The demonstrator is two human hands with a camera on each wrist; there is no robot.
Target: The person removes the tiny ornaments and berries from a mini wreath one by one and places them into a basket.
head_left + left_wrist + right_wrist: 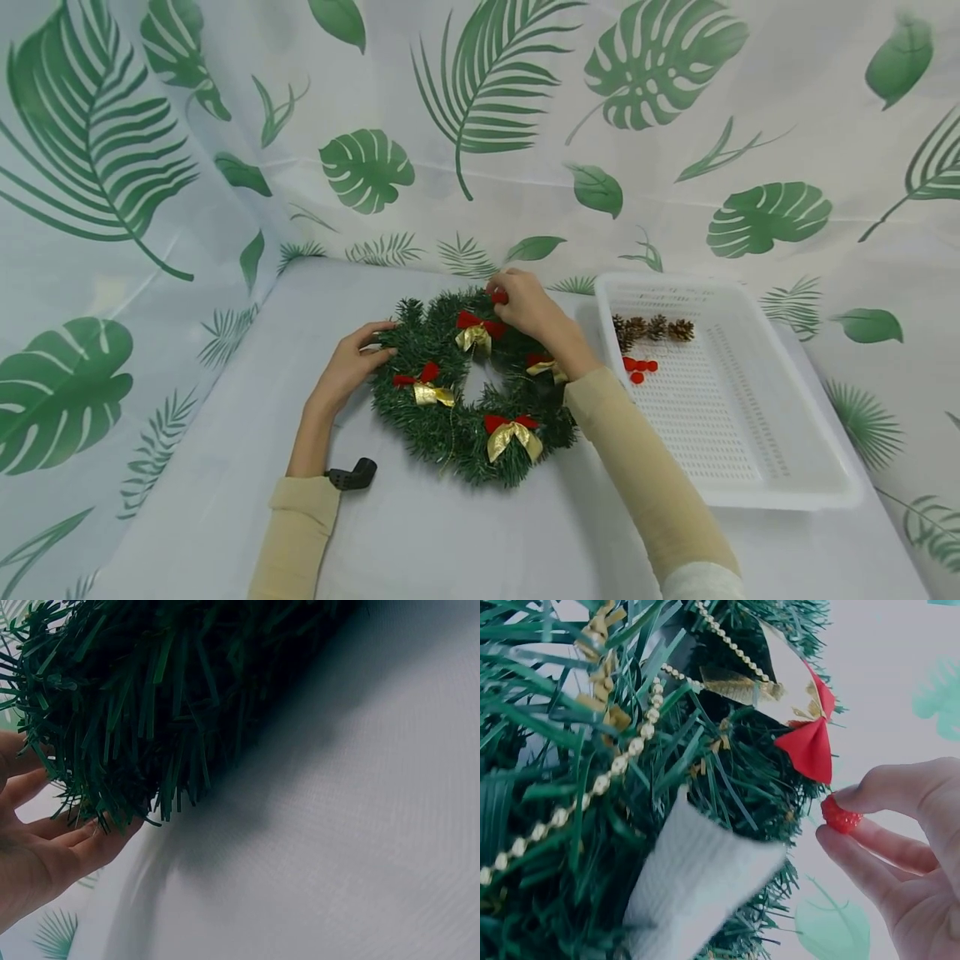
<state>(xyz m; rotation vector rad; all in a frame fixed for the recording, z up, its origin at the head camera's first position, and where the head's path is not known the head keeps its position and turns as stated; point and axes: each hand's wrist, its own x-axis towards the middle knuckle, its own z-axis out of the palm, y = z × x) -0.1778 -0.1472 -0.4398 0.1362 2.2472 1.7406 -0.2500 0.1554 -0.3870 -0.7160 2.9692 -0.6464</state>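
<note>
White plastic formed the perforated tray [750, 433] at the right of the table; it held pine cones [651, 328], about four in a row at its far end though the exact count was unclear, and four small red berries [639, 367] just in front of them. One green wreath [465, 392] lay flat on the table, just left of the tray, and carried four red-and-gold bows [510, 433] and a gold bead string [630, 754]. The right hand [528, 307] reached over the wreath's far edge and pinched a fifth red berry [840, 815] between thumb and forefinger, just beside a bow. The left hand [351, 362] rested against the wreath's left rim, fingers relaxed and only slightly bent, their tips touching the needles [112, 817]. One small black object [352, 477] lay by the left wrist. A plain pale cloth [450, 533] covered the table, and a white curtain [480, 108] printed with green leaves hung behind and to both sides.
</note>
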